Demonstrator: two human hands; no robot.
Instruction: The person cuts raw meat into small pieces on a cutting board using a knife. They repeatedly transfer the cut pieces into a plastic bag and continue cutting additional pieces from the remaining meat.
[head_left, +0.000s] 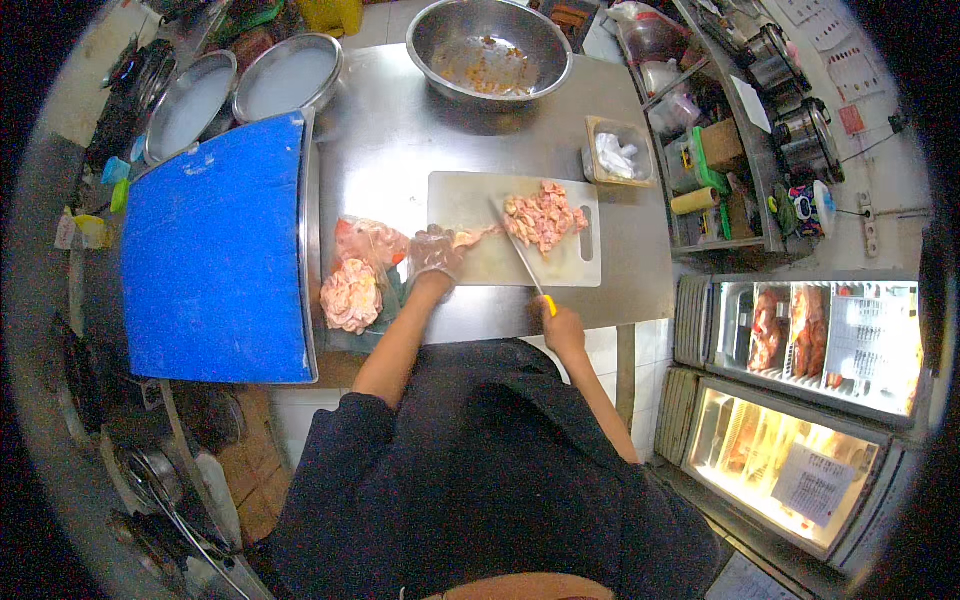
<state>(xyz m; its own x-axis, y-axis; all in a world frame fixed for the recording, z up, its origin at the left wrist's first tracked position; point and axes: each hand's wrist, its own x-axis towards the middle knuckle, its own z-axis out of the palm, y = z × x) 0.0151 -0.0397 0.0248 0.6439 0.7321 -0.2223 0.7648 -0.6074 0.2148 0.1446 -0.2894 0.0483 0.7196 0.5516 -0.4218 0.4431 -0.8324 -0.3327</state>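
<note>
My left hand (435, 252), in a clear plastic glove, presses on a strip of raw meat (472, 236) at the left part of a white cutting board (480, 191). In my right hand (562, 330) is a knife (529, 264) with a yellow handle, its blade slanting up and left across the board. Right of the blade lies a pile of cut raw meat pieces (546, 217). To the left of my gloved hand, uncut raw meat (351, 296) sits beside more raw meat in a clear plastic bag (371, 240).
A large steel bowl (487, 86) with brown bits inside stands at the table's back. A plastic container (619, 154) holds something white. A blue board (214, 255) covers the left side, before two steel basins (289, 79) of cloudy liquid. Lit display fridges (817, 337) stand at right.
</note>
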